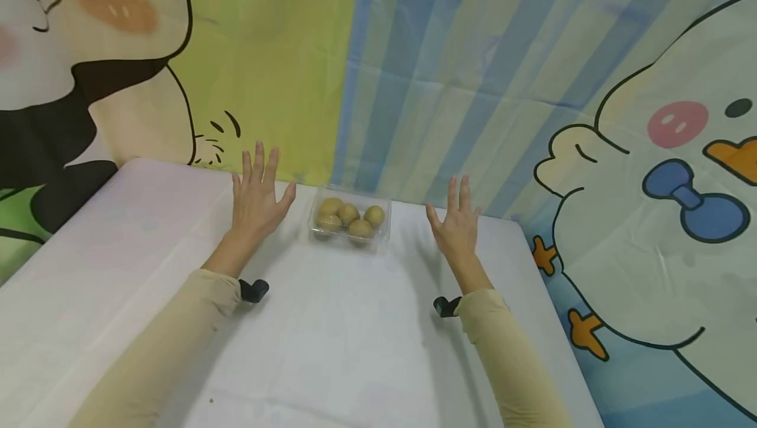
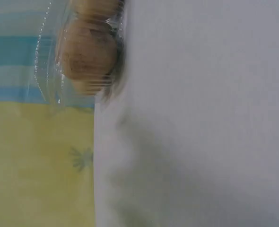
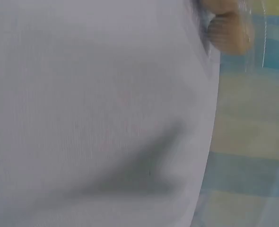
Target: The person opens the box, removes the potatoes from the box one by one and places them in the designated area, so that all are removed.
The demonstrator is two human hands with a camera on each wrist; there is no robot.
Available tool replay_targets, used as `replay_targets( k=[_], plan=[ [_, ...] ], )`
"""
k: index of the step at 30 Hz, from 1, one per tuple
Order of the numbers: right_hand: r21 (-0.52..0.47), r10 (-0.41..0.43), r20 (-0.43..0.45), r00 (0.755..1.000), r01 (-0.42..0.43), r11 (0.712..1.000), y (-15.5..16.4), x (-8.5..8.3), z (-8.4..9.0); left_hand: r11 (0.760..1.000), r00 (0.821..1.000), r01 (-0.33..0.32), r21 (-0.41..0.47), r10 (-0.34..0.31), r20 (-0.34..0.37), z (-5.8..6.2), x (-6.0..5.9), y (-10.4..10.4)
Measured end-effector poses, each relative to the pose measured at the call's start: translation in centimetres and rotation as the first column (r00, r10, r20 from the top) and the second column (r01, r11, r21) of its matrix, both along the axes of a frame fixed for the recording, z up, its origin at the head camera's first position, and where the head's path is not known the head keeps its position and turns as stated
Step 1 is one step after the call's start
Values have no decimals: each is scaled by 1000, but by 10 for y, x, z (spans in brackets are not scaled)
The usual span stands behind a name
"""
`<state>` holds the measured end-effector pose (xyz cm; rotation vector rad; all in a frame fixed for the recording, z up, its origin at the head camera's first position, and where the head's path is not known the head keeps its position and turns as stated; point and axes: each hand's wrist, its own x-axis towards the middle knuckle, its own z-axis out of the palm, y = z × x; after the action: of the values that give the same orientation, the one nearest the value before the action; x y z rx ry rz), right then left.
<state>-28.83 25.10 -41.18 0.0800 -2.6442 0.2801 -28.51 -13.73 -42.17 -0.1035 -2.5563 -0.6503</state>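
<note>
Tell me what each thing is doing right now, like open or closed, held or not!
left hand: open, fingers spread, holding nothing, left of the box.
right hand: open, fingers spread, holding nothing, right of the box.
clear plastic box: on the table, untouched; lid open or closed, cannot tell.
brown fruits: inside the box.
table: covered in white cloth.

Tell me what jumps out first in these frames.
A clear plastic box of brownish round fruit sits at the far edge of the white table. The left hand and right hand hover open on either side, touching nothing. Bright cartoon backdrops fill the background.
</note>
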Motion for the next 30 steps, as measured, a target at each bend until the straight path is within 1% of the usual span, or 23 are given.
replay_targets(
  k=[2, 4, 8, 10, 12, 14, 17, 19, 21, 23, 24, 26, 28, 29, 30],
  plan=[
    [-102, 54, -5, 999, -55, 993, -6, 2, -2, 995, 999, 34, 92, -35, 10, -2, 3, 3],
    [-201, 99, -4, 995, -98, 975, -12, 4, -5, 984, 998, 63, 166, -68, 19, -6, 6, 7],
    [-365, 137, 9, 991, -124, 923, -23, 10, -14, 952, 991, 114, 283, -128, 33, -17, 14, 14],
    [-452, 146, 21, 989, -121, 884, -28, 13, -21, 934, 987, 133, 331, -155, 41, -23, 18, 17],
    [-541, 165, 43, 985, -116, 833, -32, 16, -27, 916, 982, 151, 371, -183, 54, -28, 22, 20],
    [-624, 208, 72, 975, -118, 772, -36, 19, -31, 895, 974, 178, 410, -219, 55, -32, 25, 24],
    [-754, 307, 127, 943, -109, 648, -47, 29, -27, 856, 957, 220, 467, -283, 68, -37, 25, 28],
    [-805, 367, 155, 917, -98, 585, -56, 34, -22, 838, 945, 245, 487, -318, 71, -42, 21, 32],
    [-840, 410, 165, 897, -90, 535, -63, 39, -18, 824, 936, 259, 504, -343, 80, -46, 19, 35],
    [-850, 433, 162, 887, -98, 518, -68, 39, -20, 804, 930, 264, 533, -358, 80, -51, 16, 39],
    [-856, 444, 154, 883, -105, 506, -70, 39, -22, 790, 926, 266, 552, -369, 83, -54, 15, 41],
    [-866, 458, 152, 876, -105, 489, -73, 38, -28, 756, 916, 259, 602, -390, 96, -60, 14, 45],
    [-875, 469, 160, 869, -95, 475, -76, 38, -33, 721, 900, 246, 648, -419, 124, -65, 15, 49],
    [-877, 475, 164, 865, -92, 471, -77, 38, -36, 712, 891, 237, 661, -430, 144, -68, 15, 51],
    [-882, 482, 166, 860, -89, 462, -79, 37, -38, 708, 885, 233, 667, -439, 157, -70, 15, 52]
  ],
)
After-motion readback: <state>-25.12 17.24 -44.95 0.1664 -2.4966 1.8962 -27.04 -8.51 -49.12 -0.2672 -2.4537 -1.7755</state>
